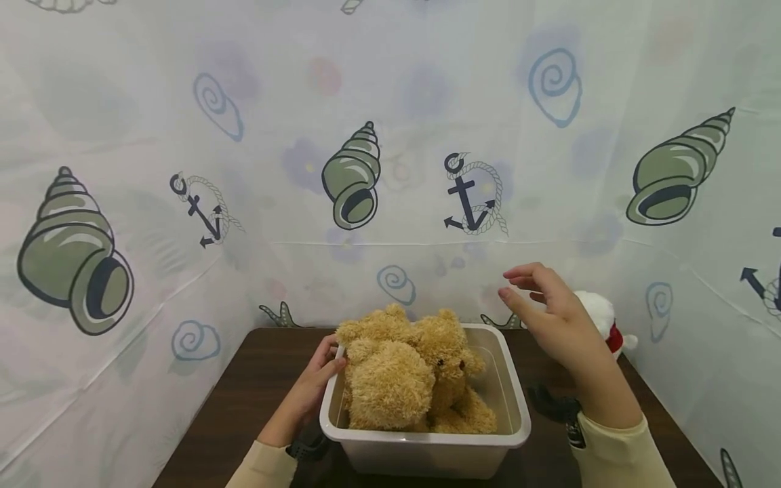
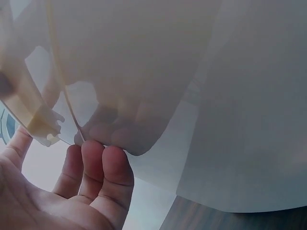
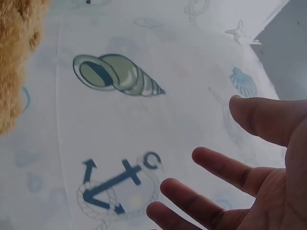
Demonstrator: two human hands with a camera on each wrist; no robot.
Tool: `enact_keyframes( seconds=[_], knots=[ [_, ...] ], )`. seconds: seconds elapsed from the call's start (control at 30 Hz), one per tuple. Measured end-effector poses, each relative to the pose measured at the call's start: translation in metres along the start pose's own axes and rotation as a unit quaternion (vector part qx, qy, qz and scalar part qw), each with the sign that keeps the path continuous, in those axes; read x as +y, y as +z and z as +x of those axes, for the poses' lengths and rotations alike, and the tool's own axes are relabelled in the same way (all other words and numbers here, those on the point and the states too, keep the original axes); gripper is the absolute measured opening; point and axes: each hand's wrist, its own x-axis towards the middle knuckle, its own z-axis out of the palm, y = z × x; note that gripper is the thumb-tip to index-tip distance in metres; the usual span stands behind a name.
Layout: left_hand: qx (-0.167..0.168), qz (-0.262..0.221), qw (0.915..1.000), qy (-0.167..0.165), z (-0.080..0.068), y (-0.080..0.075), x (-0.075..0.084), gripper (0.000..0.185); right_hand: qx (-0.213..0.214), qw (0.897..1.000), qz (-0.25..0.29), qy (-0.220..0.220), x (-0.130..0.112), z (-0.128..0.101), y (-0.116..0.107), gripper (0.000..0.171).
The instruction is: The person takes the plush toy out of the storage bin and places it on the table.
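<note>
A white plastic bin [image 1: 511,420] stands on the dark wooden table [image 1: 244,400], and a tan teddy bear [image 1: 403,376] lies in it. My left hand [image 1: 317,379] holds the bin's left rim, thumb over the edge. In the left wrist view its fingers [image 2: 103,167] press against the translucent bin wall [image 2: 144,72]. My right hand [image 1: 549,312] hovers open above the bin's right back corner, fingers spread and holding nothing. The right wrist view shows those fingers [image 3: 225,167] relaxed, with a bit of tan fur [image 3: 17,57] at the left edge.
A white and red plush toy [image 1: 604,318] sits on the table behind my right hand. A curtain [image 1: 390,135] printed with shells and anchors encloses the table on three sides. A small dark object [image 1: 552,403] lies right of the bin.
</note>
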Motion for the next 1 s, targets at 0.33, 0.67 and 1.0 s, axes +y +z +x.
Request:
enact_keyframes(
  seconds=[0.33, 0.67, 1.0],
  knots=[
    [-0.006, -0.003, 1.0000, 0.004, 0.003, 0.001, -0.006, 0.048, -0.068, 0.998, 0.007, -0.008, 0.005, 0.025, 0.049, 0.065],
    [0.001, 0.004, 1.0000, 0.001, -0.002, 0.001, -0.006, 0.048, -0.152, 0.988, -0.006, 0.040, 0.015, 0.028, 0.075, 0.083],
    [0.002, 0.007, 1.0000, 0.002, 0.000, -0.002, -0.002, 0.049, -0.229, 0.972, 0.032, 0.036, 0.027, 0.027, 0.091, 0.099]
  ],
)
